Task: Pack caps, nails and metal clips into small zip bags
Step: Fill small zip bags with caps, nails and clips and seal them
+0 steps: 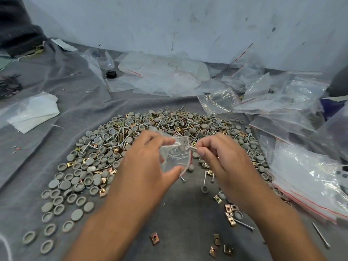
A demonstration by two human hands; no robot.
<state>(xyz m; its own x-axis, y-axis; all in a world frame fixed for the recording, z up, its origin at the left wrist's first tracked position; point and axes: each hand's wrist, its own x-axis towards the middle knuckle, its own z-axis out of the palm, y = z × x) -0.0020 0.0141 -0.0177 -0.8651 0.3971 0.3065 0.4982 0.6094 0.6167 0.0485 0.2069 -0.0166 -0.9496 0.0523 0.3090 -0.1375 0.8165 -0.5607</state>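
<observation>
The left hand (143, 162) is gripping a small clear zip bag (174, 157); the right hand (222, 157), pinching nails (189, 147) at that bag's mouth, risks spilling them.

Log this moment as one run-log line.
left hand holds zip bag open | right hand inserts nails | pile remains

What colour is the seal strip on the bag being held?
Red, along the zip bag mouth edge; seen in the head view.

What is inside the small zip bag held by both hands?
Several nails lie inside the small zip bag. The left hand covers its left part, so other contents cannot be seen.
</observation>
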